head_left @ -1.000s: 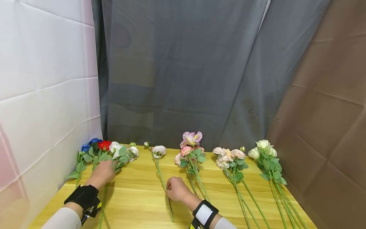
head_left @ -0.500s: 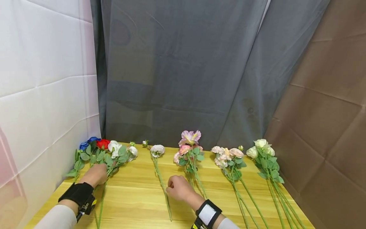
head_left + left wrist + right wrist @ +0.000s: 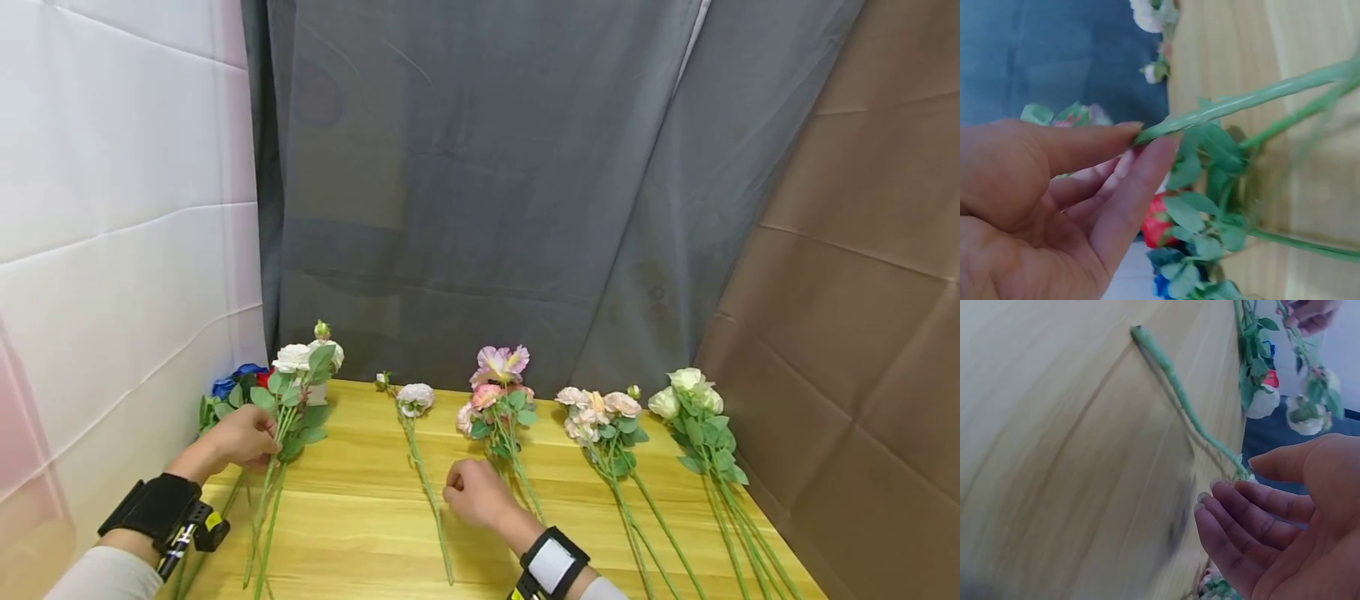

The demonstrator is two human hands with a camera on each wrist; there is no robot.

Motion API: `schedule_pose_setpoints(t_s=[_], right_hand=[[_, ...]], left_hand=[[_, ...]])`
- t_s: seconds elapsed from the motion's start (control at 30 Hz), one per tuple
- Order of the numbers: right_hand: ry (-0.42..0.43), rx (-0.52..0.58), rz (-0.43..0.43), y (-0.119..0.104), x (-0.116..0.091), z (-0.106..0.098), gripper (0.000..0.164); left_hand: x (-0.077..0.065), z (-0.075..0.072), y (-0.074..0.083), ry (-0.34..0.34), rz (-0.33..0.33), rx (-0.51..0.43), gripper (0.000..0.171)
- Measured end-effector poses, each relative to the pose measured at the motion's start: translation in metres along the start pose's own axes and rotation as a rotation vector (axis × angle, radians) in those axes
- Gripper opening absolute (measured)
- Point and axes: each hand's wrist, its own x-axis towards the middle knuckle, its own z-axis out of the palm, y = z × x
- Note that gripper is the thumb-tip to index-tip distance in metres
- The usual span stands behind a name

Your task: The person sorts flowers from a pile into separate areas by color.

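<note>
My left hand [image 3: 238, 435] pinches the green stem [image 3: 1254, 99] of an artificial white flower spray [image 3: 292, 358] between thumb and fingertips. The spray has leaves and a bud at its top and is raised above the other flowers at the left. Behind it lie a red rose [image 3: 1159, 219] and blue roses [image 3: 225, 387], partly hidden by leaves and the hand. My right hand [image 3: 480, 493] hovers beside the stem of a single white flower [image 3: 416, 399] lying mid-table. Its fingers are loosely bent, with thumb and fingertips apart and nothing between them [image 3: 1285, 519].
On the wooden table [image 3: 360, 500], pink and lilac flowers [image 3: 501, 367] lie right of centre. Farther right are pale peach flowers [image 3: 596, 408] and a bunch of cream roses [image 3: 686, 392], their long stems pointing toward me. Cloth hangs at the back and both sides.
My left hand has lifted the white flower spray from the left group, raising its blooms over the red rose. The right hand has shifted slightly right, away from the single flower's stem.
</note>
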Motion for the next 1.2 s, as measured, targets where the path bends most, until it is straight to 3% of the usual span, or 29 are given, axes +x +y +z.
schedule_pose_setpoints(t_s=[0.2,0.3,0.47,0.7,0.83,0.97,1.1,1.2], right_hand=[[0.028,0.004,-0.053,-0.010,0.004,0.001,0.004],[-0.015,0.063,-0.073,-0.019,0.004,0.002,0.015],[-0.120,0.204,-0.092,-0.037,0.005,0.004,0.040],[-0.185,0.326,-0.100,-0.065,0.007,0.007,0.041],[-0.153,0.369,-0.083,-0.071,0.008,0.012,0.037],[-0.060,0.319,-0.090,-0.070,0.009,0.015,0.029],[0.037,0.224,-0.088,-0.062,0.009,0.016,0.017],[0.056,0.227,-0.084,-0.054,0.010,0.016,0.013]], left_hand=[[0.004,0.003,0.021,0.090,0.042,-0.033,0.010],[0.008,0.010,0.032,0.107,0.048,-0.058,0.010],[0.017,0.029,0.048,0.120,0.080,-0.114,0.013],[0.029,0.064,0.069,0.125,0.106,-0.210,0.018],[0.036,0.086,0.081,0.121,0.096,-0.263,0.017],[0.041,0.104,0.094,0.126,0.086,-0.303,0.018],[0.044,0.113,0.102,0.133,0.092,-0.313,0.016],[0.045,0.116,0.106,0.133,0.102,-0.322,0.014]])
